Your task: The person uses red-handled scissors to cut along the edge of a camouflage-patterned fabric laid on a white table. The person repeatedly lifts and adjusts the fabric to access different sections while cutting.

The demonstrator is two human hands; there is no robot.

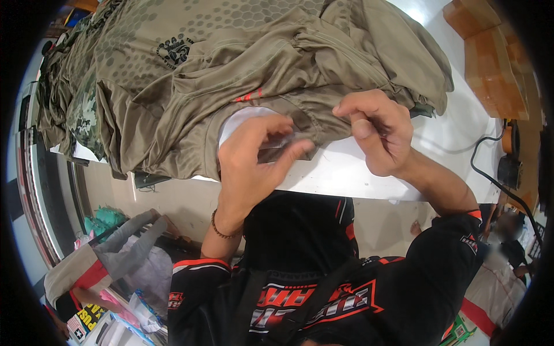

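One heap of olive hexagon-patterned shirts [231, 81] is spread across the white worktop [329, 173] and draped over its near edge toward the left; the number of shirts cannot be counted. Two bare hands are held near that edge. The left hand [248, 161] is placed over one white-lined opening [239, 119], its thumb and forefinger spread apart. The right hand [384, 135] is raised beside the cloth, its fingers curled; whether anything is pinched cannot be told. One black cable [475, 158] is trailed over the worktop's right edge, near taped cardboard [487, 75].
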